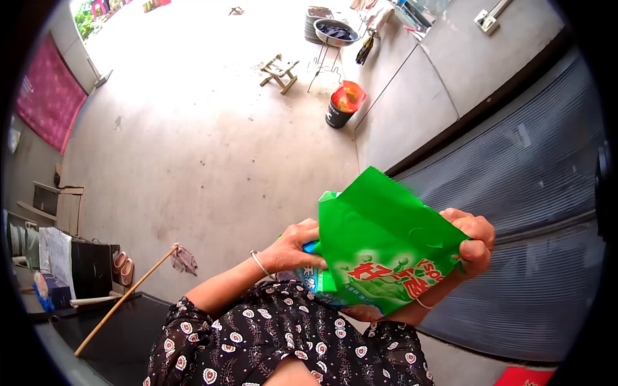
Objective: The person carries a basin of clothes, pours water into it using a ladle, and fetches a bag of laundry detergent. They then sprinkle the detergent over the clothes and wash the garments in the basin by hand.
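A large green snack bag (376, 238) with red and white lettering is held up in front of my chest by both hands. My left hand (290, 249), a bangle at its wrist, grips the bag's left side with the thumb towards me. My right hand (473, 243) is closed around the right edge near the upper corner. Blue and white printed packaging (312, 273) shows beside the green near my left hand; I cannot tell whether it is part of the same bag. The bag's far side and some of my fingers are hidden.
Ahead on the concrete floor stand a small wooden stool (279, 73), a black bin with a red liner (339, 110) and a basin on a stand (335, 32). A ribbed dark door (508, 193) lies to the right. On the left are a stick (125, 299) and pink slippers (123, 267).
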`<act>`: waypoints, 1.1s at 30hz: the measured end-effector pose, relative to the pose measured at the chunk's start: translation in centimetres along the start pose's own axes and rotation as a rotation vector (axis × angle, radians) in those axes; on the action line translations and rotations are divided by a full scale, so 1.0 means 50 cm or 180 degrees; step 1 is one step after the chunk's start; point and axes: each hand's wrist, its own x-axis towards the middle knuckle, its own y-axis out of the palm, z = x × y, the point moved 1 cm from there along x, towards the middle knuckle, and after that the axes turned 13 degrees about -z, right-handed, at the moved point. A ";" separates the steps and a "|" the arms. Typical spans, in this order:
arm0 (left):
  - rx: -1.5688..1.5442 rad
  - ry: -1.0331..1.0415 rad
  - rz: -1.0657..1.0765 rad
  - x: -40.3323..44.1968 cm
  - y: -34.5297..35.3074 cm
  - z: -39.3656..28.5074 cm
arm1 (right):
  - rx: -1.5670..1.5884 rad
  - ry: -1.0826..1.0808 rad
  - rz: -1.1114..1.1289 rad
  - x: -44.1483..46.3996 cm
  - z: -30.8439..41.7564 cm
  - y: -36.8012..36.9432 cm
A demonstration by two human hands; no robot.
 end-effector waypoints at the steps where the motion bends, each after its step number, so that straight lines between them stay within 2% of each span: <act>1: 0.0063 -0.0023 -0.0031 0.037 -0.015 0.001 | 0.0029 0.0038 -0.0107 0.038 -0.019 -0.004; 3: 0.0205 -0.0149 -0.0111 0.111 -0.018 0.007 | 0.0126 0.0184 -0.0347 0.111 -0.069 -0.059; 4: 0.0139 -0.0041 -0.0261 0.148 -0.029 0.012 | 0.0170 0.0332 -0.0247 0.151 -0.094 -0.069; 7: 0.0073 -0.0174 -0.0372 0.241 -0.087 0.034 | -0.0147 0.0376 -0.0812 0.250 -0.157 -0.051; 8: 0.0154 0.0004 -0.0376 0.273 -0.113 0.040 | -0.0142 0.0658 -0.0763 0.283 -0.174 -0.056; 11: 0.0171 -0.0017 -0.0453 0.394 -0.202 0.063 | -0.0490 0.0757 -0.0862 0.411 -0.245 -0.044; 12: -0.0074 -0.0340 -0.0465 0.429 -0.227 0.077 | -0.0492 0.0718 -0.0774 0.444 -0.275 -0.048; 15: -0.0396 -0.0404 -0.0435 0.547 -0.300 0.135 | -0.0872 0.0773 -0.0884 0.546 -0.355 -0.035; 16: -0.0386 -0.0467 -0.0343 0.495 -0.322 0.114 | -0.1273 0.0593 -0.0401 0.513 -0.324 -0.010; 20: -0.0653 -0.0497 -0.0307 0.586 -0.423 0.150 | -0.2030 -0.0036 -0.1074 0.580 -0.392 -0.007; 22: -0.0926 -0.1004 -0.0333 0.643 -0.481 0.172 | -0.1964 -0.0222 -0.1310 0.597 -0.445 -0.051; 23: -0.1047 -0.1219 -0.0347 0.620 -0.496 0.168 | -0.1916 -0.0358 -0.1413 0.549 -0.446 -0.057; 27: -0.1270 -0.1430 -0.0329 0.748 -0.602 0.231 | -0.1065 0.1272 -0.1188 0.516 -0.575 -0.012; 28: -0.1347 -0.1463 -0.0340 0.774 -0.620 0.245 | -0.0806 0.1664 -0.1322 0.494 -0.614 0.008; 30: -0.1424 -0.1477 -0.0309 0.777 -0.649 0.270 | -0.0800 0.1944 -0.1243 0.421 -0.667 0.028; 33: -0.1454 -0.1539 -0.0223 0.858 -0.709 0.314 | -0.0629 0.1910 -0.1474 0.480 -0.754 0.076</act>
